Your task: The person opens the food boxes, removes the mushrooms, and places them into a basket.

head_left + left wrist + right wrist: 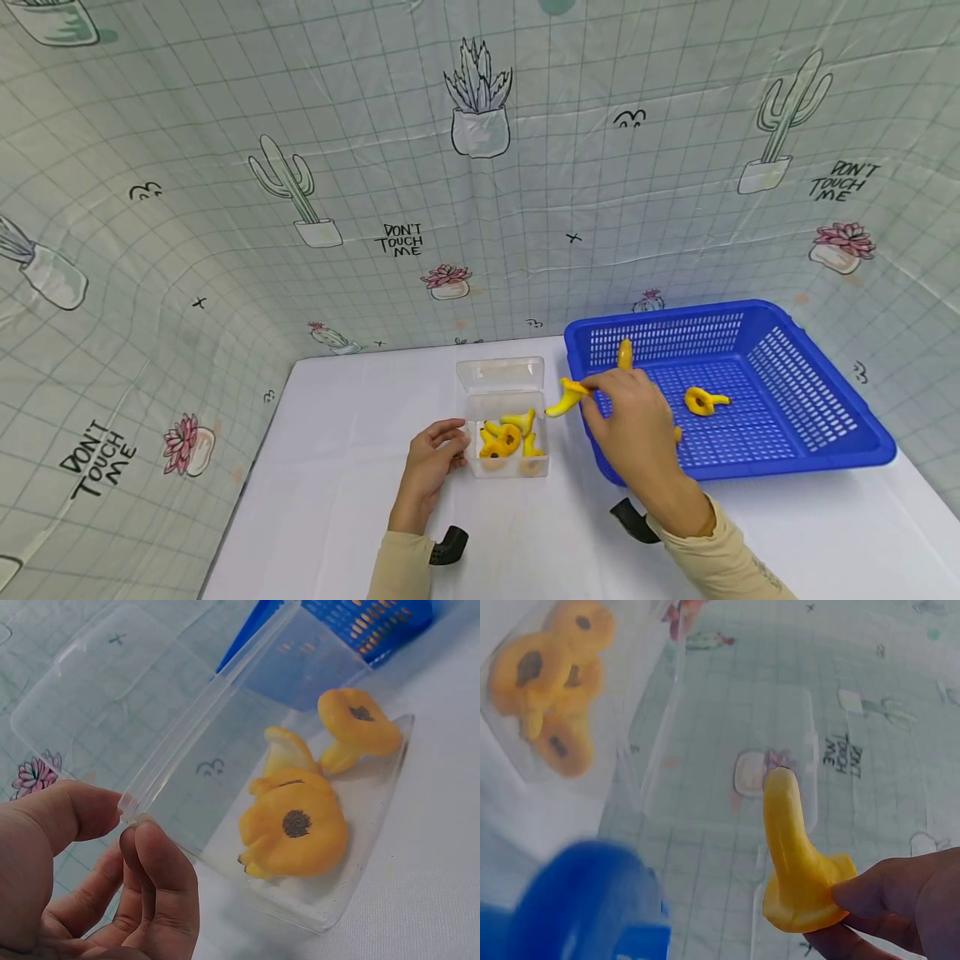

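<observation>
My right hand (633,429) pinches a yellow mushroom-shaped piece (567,397) by its wide cap end, between thumb and fingers. The piece hangs in the air between the clear plastic box (480,408) and the blue basket (832,463), its narrow stem pointing at the box. In the right wrist view the held piece (787,840) shows its curved stem and flared end. At the box's left side, my left hand (433,458) pinches the rim near the hinge with thumb and forefinger. Several similar yellow pieces (300,832) lie inside the box, some with a dark spot on top.
The box's lid (501,375) stands raised at the back. Inside the basket are a yellow piece (699,401) in the middle and another (626,354) by the far left wall; one more is mostly hidden behind my right hand. A patterned cloth (480,208) hangs behind the white table (337,433).
</observation>
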Demonstrator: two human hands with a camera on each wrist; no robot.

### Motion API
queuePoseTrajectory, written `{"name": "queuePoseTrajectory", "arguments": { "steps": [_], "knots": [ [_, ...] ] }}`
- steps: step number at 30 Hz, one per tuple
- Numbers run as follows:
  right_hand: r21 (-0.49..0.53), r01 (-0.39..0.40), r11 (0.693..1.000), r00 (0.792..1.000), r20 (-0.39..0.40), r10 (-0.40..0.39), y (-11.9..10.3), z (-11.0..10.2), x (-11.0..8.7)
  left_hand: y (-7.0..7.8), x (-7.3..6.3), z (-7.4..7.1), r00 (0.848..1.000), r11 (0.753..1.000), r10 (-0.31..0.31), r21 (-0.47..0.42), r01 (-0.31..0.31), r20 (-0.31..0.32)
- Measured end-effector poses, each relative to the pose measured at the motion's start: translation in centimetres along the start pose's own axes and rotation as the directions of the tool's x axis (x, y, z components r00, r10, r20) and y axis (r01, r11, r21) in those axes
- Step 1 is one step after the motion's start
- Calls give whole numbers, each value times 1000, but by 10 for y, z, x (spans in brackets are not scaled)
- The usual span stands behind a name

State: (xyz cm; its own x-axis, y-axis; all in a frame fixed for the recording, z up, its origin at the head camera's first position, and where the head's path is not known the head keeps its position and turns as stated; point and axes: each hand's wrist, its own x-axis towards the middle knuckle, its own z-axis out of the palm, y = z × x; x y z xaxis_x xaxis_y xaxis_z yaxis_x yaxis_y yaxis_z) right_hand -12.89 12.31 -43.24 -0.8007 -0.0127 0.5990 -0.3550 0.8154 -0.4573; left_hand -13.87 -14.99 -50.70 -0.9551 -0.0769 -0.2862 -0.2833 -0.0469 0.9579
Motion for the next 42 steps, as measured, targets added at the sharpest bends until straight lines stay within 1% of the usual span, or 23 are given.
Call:
{"name": "queuePoseTrajectory", "arguments": {
  "steps": [7, 13, 18, 24, 30, 36, 38, 42],
  "knots": [
    [0, -14, 1000, 1000, -26, 14, 21, -17, -1, -1, 1, -1, 1000, 1000, 11, -2, -11, 6],
    [-42, -11, 999, 1000, -19, 10, 40, -28, -4, 0, 1, -2, 1000, 1000, 11, -1, -11, 11],
    [-87, 24, 996, 1000, -1, -25, 52, -35, -9, 0, 1, -1, 1000, 1000, 17, -13, -16, 14],
    [-129, 65, 990, 998, 32, -61, 66, -42, -15, -1, 0, -2, 1000, 1000, 8, -9, -8, 8],
    [-149, 67, 987, 998, 11, -66, 80, -48, -18, -1, 0, -1, 1000, 1000, 20, -16, -19, 19],
    [-157, 18, 988, 1000, 3, -17, 88, -54, -13, 0, 0, 0, 1000, 1000, 22, -12, -22, 17],
    [-153, 5, 988, 1000, 19, -2, 90, -54, -13, 1, 0, 0, 1000, 1000, 23, -11, -23, 13],
    [-129, 17, 992, 998, 64, -8, 86, -50, -15, 1, -1, 1, 1000, 1000, 22, -10, -22, 12]
  ]
}}
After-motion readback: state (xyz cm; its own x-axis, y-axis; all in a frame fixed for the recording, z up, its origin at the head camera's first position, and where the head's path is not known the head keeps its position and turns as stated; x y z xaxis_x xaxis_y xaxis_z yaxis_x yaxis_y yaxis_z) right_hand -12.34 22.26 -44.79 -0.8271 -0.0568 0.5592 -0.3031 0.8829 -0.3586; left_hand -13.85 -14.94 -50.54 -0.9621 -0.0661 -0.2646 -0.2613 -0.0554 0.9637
